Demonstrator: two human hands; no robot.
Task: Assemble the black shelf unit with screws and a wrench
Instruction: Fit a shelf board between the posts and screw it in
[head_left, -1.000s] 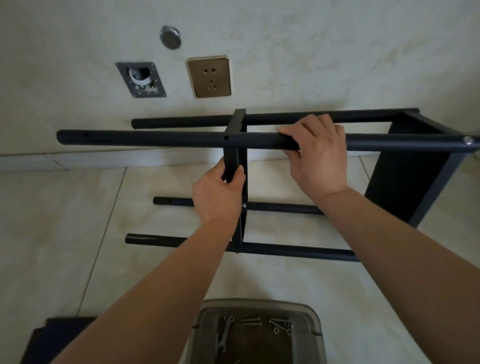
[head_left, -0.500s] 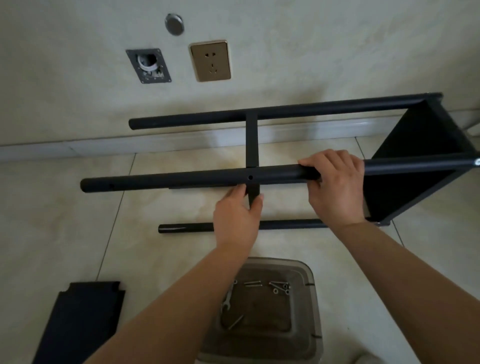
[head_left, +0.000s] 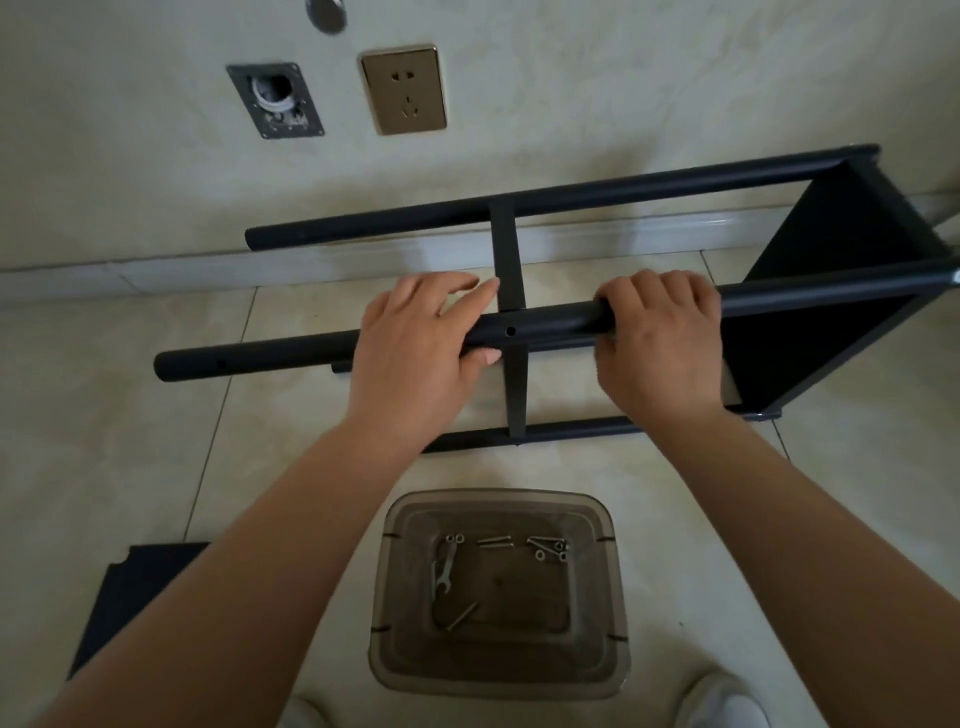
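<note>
The black shelf unit (head_left: 831, 270) lies on its side on the tiled floor, its tubes running left to right. A thin middle panel (head_left: 508, 260) crosses them edge-on. My right hand (head_left: 660, 343) grips the near upper tube (head_left: 260, 353) just right of the panel. My left hand (head_left: 415, 353) wraps the same tube left of the panel, thumb underneath, fingers loosely spread over the top. A screw hole shows in the tube between my hands. A small wrench (head_left: 445, 569) and several screws (head_left: 545, 545) lie in a translucent bin (head_left: 498, 504) near my feet.
A loose black panel (head_left: 135, 597) lies on the floor at lower left. The wall with a socket (head_left: 404, 89) and an open wall box (head_left: 275, 101) stands just behind the unit. My shoes (head_left: 722, 701) flank the bin.
The unit has rolled toward me and the near tube has dropped lower. My left hand has left the middle panel and moved onto the tube. The right hand has kept its grip.
</note>
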